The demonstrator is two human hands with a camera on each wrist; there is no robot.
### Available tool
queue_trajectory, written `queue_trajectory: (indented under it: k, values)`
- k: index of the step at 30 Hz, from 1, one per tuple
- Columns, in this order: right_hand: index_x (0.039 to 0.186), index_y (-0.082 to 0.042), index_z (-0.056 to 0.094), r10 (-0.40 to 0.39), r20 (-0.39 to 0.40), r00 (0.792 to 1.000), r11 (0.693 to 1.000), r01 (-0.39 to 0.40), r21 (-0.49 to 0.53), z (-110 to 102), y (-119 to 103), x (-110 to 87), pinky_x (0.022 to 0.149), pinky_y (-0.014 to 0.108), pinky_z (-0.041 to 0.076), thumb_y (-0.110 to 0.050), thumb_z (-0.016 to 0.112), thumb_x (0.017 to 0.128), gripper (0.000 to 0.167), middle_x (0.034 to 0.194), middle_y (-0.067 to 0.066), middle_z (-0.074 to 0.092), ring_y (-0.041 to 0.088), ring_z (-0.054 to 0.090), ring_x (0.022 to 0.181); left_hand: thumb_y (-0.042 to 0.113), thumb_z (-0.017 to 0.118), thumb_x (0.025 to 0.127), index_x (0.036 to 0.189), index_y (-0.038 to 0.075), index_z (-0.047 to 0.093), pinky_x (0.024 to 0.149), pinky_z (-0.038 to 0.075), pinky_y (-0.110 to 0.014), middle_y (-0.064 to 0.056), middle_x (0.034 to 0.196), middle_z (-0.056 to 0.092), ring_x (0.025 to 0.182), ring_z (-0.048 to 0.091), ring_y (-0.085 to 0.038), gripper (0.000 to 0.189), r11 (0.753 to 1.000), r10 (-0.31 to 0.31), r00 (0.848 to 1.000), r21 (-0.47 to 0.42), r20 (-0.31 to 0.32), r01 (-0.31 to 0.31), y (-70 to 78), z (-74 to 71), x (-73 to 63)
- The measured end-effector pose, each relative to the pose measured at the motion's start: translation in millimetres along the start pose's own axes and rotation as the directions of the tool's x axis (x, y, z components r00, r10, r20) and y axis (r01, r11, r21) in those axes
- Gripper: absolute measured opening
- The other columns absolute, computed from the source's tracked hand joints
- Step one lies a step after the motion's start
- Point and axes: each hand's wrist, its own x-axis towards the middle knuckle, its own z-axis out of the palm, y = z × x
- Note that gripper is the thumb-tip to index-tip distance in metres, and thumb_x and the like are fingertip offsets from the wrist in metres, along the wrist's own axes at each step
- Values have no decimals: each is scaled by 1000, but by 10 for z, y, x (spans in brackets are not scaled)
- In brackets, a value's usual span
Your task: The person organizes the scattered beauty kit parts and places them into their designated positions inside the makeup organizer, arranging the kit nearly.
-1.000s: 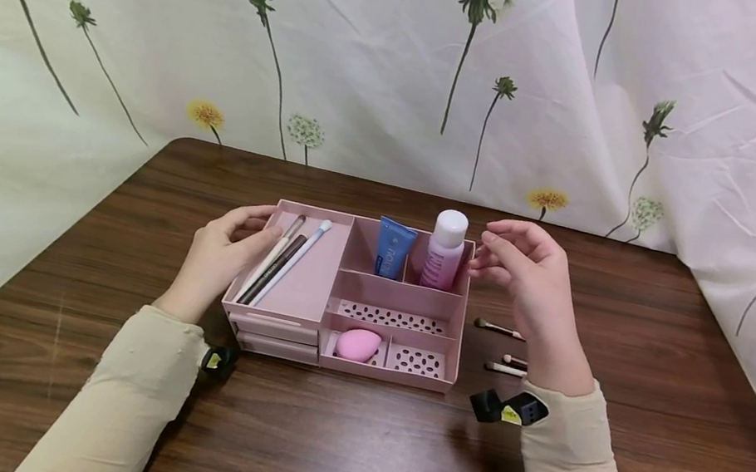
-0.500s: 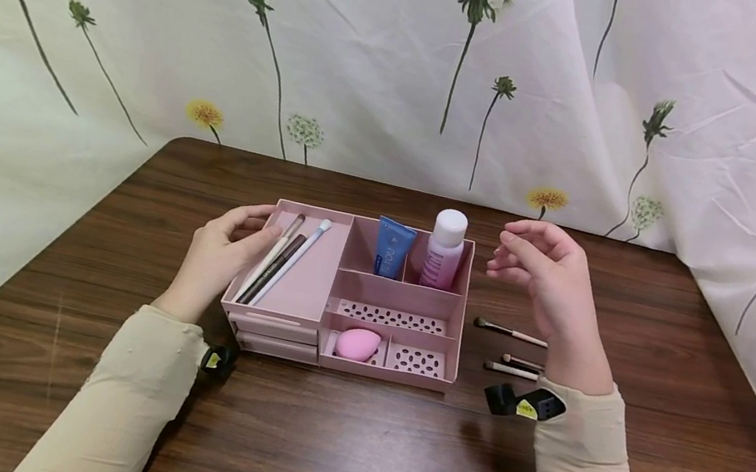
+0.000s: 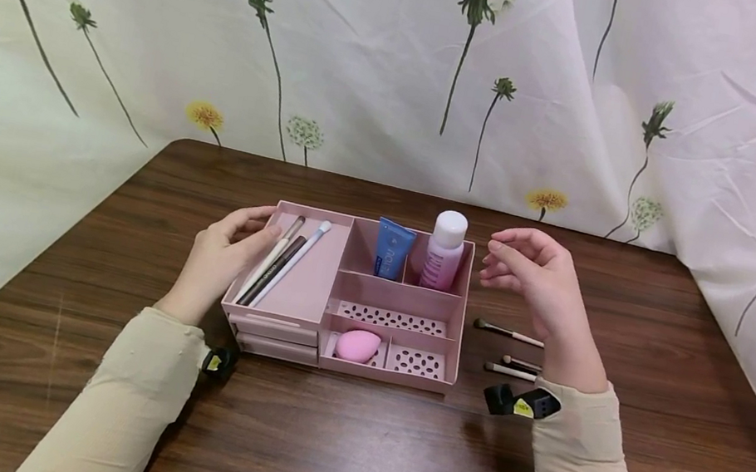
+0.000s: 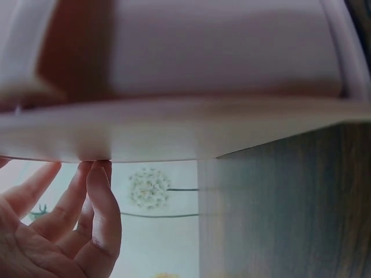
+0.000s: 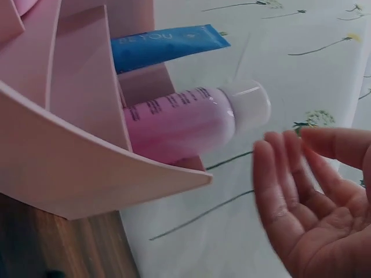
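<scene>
Head view: pink organizer (image 3: 312, 279) sits on the dark table (image 3: 326, 446), white-capped bottle (image 3: 441, 266) upright in its rear-right compartment; left hand (image 3: 221, 255) rests loosely bent fingers against its side, right hand (image 3: 541, 290) hovers near the bottle, fingers relaxed, holding nothing; brushes (image 3: 498, 329) lie alongside

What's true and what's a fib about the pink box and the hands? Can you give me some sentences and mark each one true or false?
1. The left hand touches the pink box. True.
2. The bottle lies flat on the table. False: it stands in a back compartment of the box.
3. The pink sponge sits in a front compartment. True.
4. The right hand is holding the blue tube. False: that hand holds nothing, and the tube stands in the back of the box.
5. Three brushes lie on the table to the right of the box. True.
</scene>
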Motion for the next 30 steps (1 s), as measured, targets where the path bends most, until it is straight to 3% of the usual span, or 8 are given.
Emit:
queue_trajectory:
  k: [5, 16, 22, 30]
  values:
    - [95, -10, 66, 0, -51, 999, 999, 2, 38, 15, 51, 20, 63, 29, 58, -2, 61, 95, 9, 73, 0, 65, 12, 66, 62, 42, 60, 97, 137, 15, 59, 93, 40, -34, -18, 124, 66, 111, 58, -26, 49, 1000, 8, 1000, 4, 0, -8, -1, 3, 3]
    - [101, -7, 61, 106, -46, 993, 993, -108, -44, -88, 189, 87, 66, 27, 58, -7, 60, 97, 5, 74, -1, 64, 11, 66, 63, 41, 61, 97, 137, 14, 59, 92, 40, -32, -19, 123, 66, 110, 57, -24, 48, 1000, 8, 1000, 13, -3, -8, 2, 0, 1]
    - [104, -2, 57, 145, -52, 988, 989, -147, -34, -164, 250, 114, 66, 26, 58, -6, 59, 97, 8, 74, -1, 64, 11, 66, 63, 41, 61, 97, 137, 15, 59, 92, 41, -31, -18, 124, 66, 110, 57, -24, 49, 1000, 5, 1000, 13, 1, -5, 11, -4, -3]
    - [102, -6, 58, 199, -40, 979, 979, -200, -47, -335, 291, 124, 67, 27, 59, -9, 59, 98, 5, 76, -1, 66, 12, 68, 65, 41, 61, 97, 138, 14, 59, 92, 41, -32, -18, 125, 65, 111, 57, -23, 49, 1000, 0, 1000, 13, 4, 0, 18, -6, 0]
